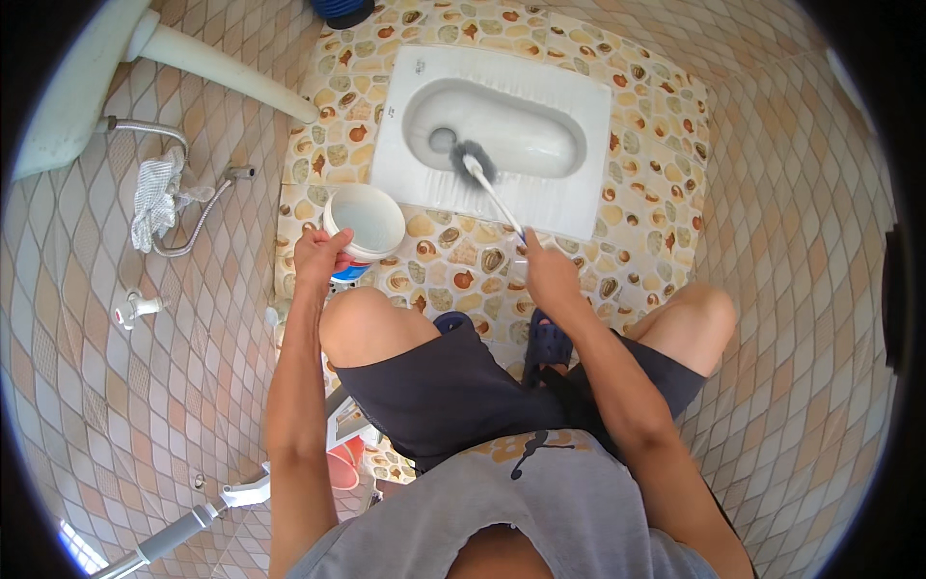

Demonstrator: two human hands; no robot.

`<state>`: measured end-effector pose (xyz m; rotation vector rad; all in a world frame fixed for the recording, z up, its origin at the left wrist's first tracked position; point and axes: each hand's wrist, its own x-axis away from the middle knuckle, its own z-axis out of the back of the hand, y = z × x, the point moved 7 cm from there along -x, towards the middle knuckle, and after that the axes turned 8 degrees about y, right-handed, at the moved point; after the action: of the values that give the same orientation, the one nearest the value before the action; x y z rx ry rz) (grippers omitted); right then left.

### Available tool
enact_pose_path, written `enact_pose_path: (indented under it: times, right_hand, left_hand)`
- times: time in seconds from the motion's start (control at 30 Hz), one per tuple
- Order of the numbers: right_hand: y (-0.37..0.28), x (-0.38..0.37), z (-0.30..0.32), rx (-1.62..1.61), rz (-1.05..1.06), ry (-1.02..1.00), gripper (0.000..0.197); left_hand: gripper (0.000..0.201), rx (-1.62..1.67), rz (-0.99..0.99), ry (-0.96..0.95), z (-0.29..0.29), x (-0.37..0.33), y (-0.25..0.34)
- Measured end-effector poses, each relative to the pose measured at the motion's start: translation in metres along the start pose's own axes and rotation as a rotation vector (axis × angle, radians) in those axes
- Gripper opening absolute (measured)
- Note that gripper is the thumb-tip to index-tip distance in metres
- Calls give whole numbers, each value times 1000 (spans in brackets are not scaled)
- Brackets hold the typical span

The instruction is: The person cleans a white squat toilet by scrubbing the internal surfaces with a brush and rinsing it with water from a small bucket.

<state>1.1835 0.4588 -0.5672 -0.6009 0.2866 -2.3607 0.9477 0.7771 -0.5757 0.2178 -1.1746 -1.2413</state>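
My left hand [321, 259] grips the rim of a white bucket [365, 222] with a blue and red lower side; it looks to have some water inside. In my right hand [553, 280] is the handle of a toilet brush [497, 200], its fingers closed round the upper end. The brush's round grey bristles rest at the near edge of the bowl of a white squat toilet [588, 198], close to its drain hole. How firmly the bristles press on the ceramic I cannot tell.
A white cistern [72, 87] with a downpipe [231, 75] hangs at the left wall. Below are a silvery hose [204, 214], a cloth [156, 198] and a tap [138, 309]. A blue object [342, 10] stands at the back; a red container [343, 465] is behind my left arm.
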Motion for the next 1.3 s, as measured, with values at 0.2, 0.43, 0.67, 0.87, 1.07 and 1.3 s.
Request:
enact_pose_path:
  times: [0.2,0.43,0.67,0.87,1.07,1.3]
  right_hand:
    - [35,112,42,139,-131,-86,55]
    - [27,69,13,93,-50,-48,56]
    - [24,75,15,92,-38,2,55]
    - [32,-12,11,11,-76,71,53]
    - [21,101,34,121,-101,-53,56]
    - [49,41,41,106,-126,23,56]
  left_hand:
    - [35,-270,-97,-130,-44,10,34]
    - [35,-250,-67,-197,-72,-1,28]
    - [32,-98,-19,-185,-42,7,42]
    - [33,-3,-8,-236,-64,4,47]
    - [31,-46,-26,-194,-33,-4,50]
    - [30,-111,-6,-287,-64,-8,59]
